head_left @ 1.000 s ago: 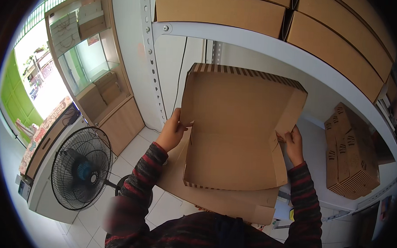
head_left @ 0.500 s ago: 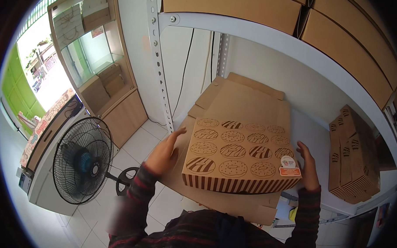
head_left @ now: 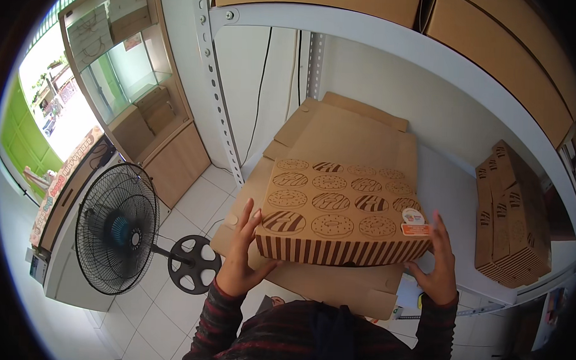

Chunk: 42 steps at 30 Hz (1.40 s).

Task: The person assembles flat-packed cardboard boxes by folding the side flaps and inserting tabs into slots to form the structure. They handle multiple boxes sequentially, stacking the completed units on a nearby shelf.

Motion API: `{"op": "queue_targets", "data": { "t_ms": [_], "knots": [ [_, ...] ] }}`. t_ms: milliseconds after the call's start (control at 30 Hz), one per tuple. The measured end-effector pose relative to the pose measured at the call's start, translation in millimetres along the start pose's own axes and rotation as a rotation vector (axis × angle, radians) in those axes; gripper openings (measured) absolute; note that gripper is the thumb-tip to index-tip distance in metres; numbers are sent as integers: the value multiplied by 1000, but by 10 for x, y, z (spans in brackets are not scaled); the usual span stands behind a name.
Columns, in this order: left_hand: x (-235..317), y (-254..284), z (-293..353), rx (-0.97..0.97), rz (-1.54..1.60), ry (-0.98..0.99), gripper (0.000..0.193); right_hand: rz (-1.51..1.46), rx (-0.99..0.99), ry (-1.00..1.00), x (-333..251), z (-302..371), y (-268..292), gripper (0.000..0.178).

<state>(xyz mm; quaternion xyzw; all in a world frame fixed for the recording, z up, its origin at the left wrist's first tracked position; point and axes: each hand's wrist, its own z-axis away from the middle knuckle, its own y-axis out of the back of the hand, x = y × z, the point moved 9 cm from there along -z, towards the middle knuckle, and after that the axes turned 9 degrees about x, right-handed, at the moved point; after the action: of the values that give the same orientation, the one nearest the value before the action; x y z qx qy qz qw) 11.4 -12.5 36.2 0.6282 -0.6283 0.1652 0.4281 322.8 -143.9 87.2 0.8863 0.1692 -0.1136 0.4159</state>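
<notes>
A brown cardboard donut box (head_left: 344, 210) lies closed, printed with rings of donuts on its lid and dark stripes along its front side. It rests on a flat, unfolded sheet of cardboard (head_left: 359, 135). At the box's front left corner is my left hand (head_left: 239, 261), open, its fingers upright by the side and its thumb by the lower front edge. My right hand (head_left: 438, 268) stands likewise open at the front right corner, thumb near the lower edge. Whether the fingertips press on the box I cannot tell. A white and orange sticker (head_left: 414, 224) sits on the lid near my right hand.
The sheet lies on a pale shelf (head_left: 446, 198) of a metal rack. A stack of folded printed boxes (head_left: 508, 219) stands at the right. Plain brown boxes (head_left: 495, 66) fill the shelf above. To the left are a black fan (head_left: 118, 228) and a wooden glass cabinet (head_left: 168, 157).
Both hands have moved nearer to the front corners of the box, their thumbs now by its lower front edge. The view has shifted slightly; the box looks unmoved on the sheet.
</notes>
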Motion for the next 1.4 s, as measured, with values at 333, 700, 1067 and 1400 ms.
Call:
{"op": "queue_targets", "data": {
  "t_ms": [333, 700, 1067, 1400],
  "knots": [
    [-295, 15, -75, 107, 126, 111, 73, -23, 26, 104, -97, -62, -65, 72],
    [-465, 50, -136, 286, -170, 114, 78, 47, 40, 214, -297, -60, -153, 65],
    [113, -440, 155, 254, -214, 119, 63, 125, 194, 139, -757, -277, -401, 61],
    [328, -967, -63, 137, -238, -100, 25, 182, 205, 311, -1052, -350, -564, 59]
  ]
}}
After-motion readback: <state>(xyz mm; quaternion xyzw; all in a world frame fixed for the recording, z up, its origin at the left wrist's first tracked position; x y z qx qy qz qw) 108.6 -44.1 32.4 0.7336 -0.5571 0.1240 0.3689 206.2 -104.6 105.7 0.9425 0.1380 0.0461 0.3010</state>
